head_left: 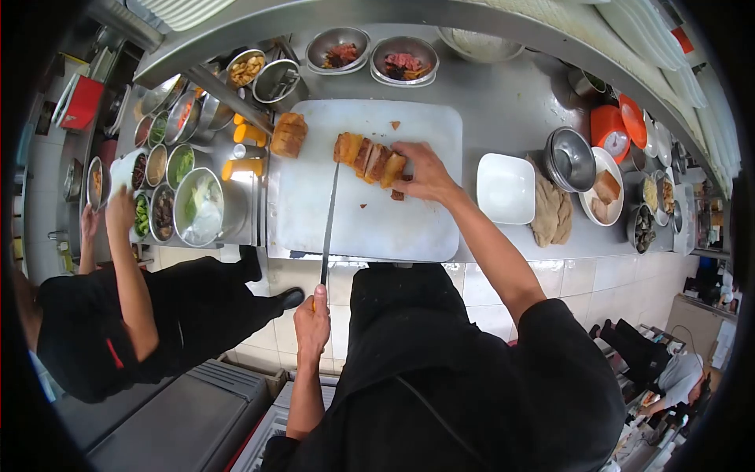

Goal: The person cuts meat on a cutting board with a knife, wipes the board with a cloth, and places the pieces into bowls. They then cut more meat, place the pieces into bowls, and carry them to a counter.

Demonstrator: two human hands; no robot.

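A long knife [329, 228] is held by its handle in my left hand [312, 324]; its blade points away from me, the tip by the left part of a row of browned, sliced meat [366, 160]. Around the right end of that row my right hand [418, 173] is closed, with fingers and thumb on opposite sides. The slices lie side by side on a white cutting board [314, 212]. Another browned piece [289, 135], scored or sliced, rests at the board's upper left edge. Small crumbs are scattered on the board.
Right of the board are a white square dish [506, 189], a brown cloth [550, 206], metal bowls [572, 159] and an orange scale [609, 135]. A metal pot [208, 206] and several ingredient bowls stand left, near a co-worker in black [157, 315]. A shelf edge [377, 14] crosses above.
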